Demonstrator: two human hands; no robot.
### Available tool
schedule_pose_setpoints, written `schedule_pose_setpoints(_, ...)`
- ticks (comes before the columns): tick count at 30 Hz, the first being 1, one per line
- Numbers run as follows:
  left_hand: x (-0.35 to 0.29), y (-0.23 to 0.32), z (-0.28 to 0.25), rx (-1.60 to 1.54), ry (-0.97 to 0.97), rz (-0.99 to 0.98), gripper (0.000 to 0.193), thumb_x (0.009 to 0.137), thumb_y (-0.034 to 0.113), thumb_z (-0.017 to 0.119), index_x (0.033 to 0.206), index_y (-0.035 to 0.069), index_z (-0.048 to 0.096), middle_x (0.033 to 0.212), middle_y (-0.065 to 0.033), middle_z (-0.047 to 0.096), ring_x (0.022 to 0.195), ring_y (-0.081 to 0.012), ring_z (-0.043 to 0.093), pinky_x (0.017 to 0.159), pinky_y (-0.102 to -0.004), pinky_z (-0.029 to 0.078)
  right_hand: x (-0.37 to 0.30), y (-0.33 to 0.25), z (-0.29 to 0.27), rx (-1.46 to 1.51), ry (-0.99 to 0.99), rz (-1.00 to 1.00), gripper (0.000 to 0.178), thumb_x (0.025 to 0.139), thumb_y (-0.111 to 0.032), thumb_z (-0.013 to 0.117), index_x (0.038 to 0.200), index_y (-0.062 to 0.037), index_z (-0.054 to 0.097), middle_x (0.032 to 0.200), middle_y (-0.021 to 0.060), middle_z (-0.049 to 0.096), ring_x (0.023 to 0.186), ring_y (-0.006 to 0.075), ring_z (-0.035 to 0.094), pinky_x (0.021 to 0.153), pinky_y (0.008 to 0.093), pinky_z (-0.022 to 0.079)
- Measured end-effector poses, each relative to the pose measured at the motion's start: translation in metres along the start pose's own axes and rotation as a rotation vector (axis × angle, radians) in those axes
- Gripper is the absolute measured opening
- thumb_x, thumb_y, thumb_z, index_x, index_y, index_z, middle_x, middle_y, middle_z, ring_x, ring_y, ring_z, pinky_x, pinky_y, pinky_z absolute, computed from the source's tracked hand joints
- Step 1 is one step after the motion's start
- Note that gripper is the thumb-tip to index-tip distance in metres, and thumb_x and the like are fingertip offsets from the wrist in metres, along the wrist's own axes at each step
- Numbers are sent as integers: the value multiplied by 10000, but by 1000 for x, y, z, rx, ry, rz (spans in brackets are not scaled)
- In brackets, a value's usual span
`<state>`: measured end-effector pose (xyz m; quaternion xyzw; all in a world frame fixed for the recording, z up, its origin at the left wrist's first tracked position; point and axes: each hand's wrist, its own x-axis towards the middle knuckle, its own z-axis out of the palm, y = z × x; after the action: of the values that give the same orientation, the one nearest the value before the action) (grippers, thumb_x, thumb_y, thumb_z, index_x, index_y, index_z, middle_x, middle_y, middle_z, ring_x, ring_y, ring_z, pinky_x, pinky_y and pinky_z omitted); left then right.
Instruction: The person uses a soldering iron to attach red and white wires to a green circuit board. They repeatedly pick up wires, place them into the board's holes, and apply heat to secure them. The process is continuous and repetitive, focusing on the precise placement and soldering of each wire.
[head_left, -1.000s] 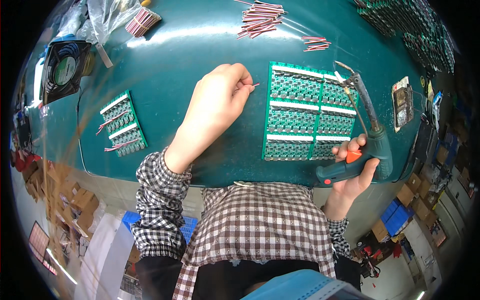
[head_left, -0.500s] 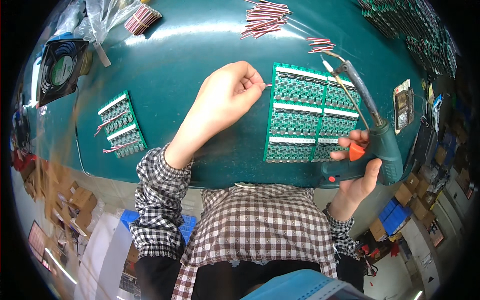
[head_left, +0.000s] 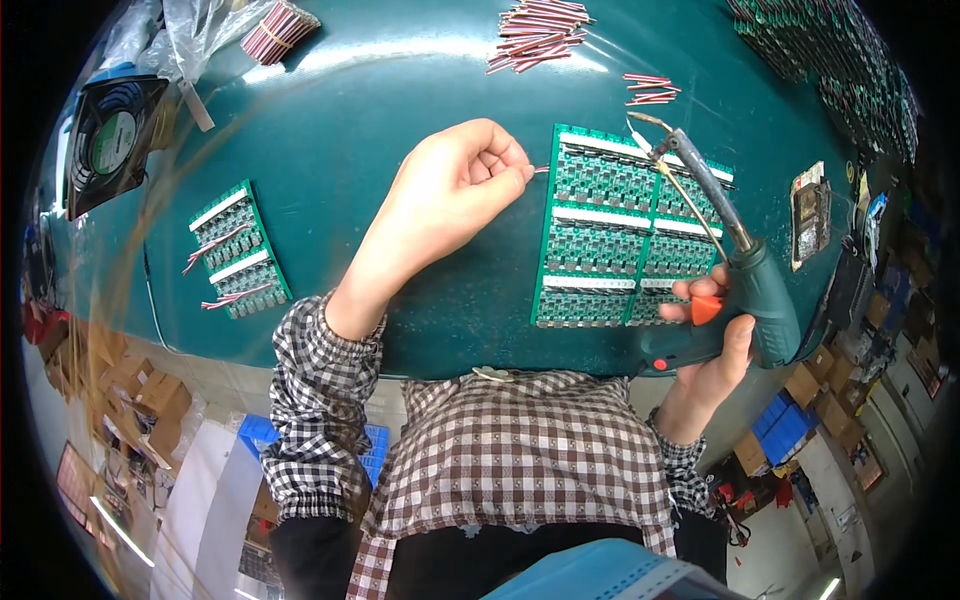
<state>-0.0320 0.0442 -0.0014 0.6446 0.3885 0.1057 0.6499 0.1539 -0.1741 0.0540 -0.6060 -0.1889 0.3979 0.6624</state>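
Note:
Between its thumb and fingertips my left hand (head_left: pixel 455 195) pinches a short red-and-white wire (head_left: pixel 541 169); the wire's end reaches the left edge of a large green circuit board panel (head_left: pixel 590 245). Most of the wire is hidden in the fingers. My right hand (head_left: pixel 715 345) is wrapped round the green body of a soldering gun (head_left: pixel 765 300) with an orange trigger. Its metal barrel slants up and left over the panel's right part. The tip (head_left: pixel 650 119) and a thin feed tube (head_left: pixel 690 190) lie near the panel's top edge.
A smaller circuit board panel (head_left: pixel 240 250) with wires lies at left, near a black fan (head_left: pixel 115 140). Loose wires (head_left: pixel 535 35), a few more wires (head_left: pixel 650 90) and a banded wire bundle (head_left: pixel 280 32) lie at the back. Stacked boards (head_left: pixel 830 70) and a small tin (head_left: pixel 808 215) are at right.
The soldering gun's tip has moved slightly left and down, toward the panel's top edge. My left hand keeps its pinch on the wire almost unmoved. The whole view has shifted slightly.

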Motion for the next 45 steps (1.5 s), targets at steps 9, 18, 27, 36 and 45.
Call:
schedule_pose_setpoints(9,-6,-2,11,225,190,219,67,832,64,651,867,27,608,735,-8,583,632,-74,554,539,-218,439,-7,1,-1,6,13,29,598,912,-384,580,1252,81,420,1026,173,601,949,309,647,710,397,621)
schedule_pose_setpoints(18,-29,-13,19,821,211,636,168,700,49,628,862,89,609,823,-32,528,743,-184,578,584,-292,486,-10,4,-5,42,27,20,587,919,-385,567,1252,74,415,1039,173,603,940,301,652,714,397,620)
schedule_pose_setpoints(27,-30,-2,15,628,278,476,111,762,-6,678,855,49,655,788,-65,589,669,-219,602,592,-300,482,-13,5,-4,52,27,-1,576,921,-372,569,1244,82,422,1032,180,606,943,301,652,701,385,621)
schedule_pose_setpoints(36,-12,13,15,313,141,222,101,812,26,643,903,-16,624,799,-76,601,669,-127,585,611,-250,478,-22,0,-6,0,35,1,588,920,-349,577,1269,91,406,1031,192,601,910,308,654,675,387,625)
schedule_pose_setpoints(45,6,15,19,415,108,149,122,778,106,637,822,-8,644,692,-42,596,593,-94,520,579,-259,453,-27,-2,-7,-66,64,35,586,913,-337,588,1259,103,416,1000,195,599,864,299,658,649,371,623)
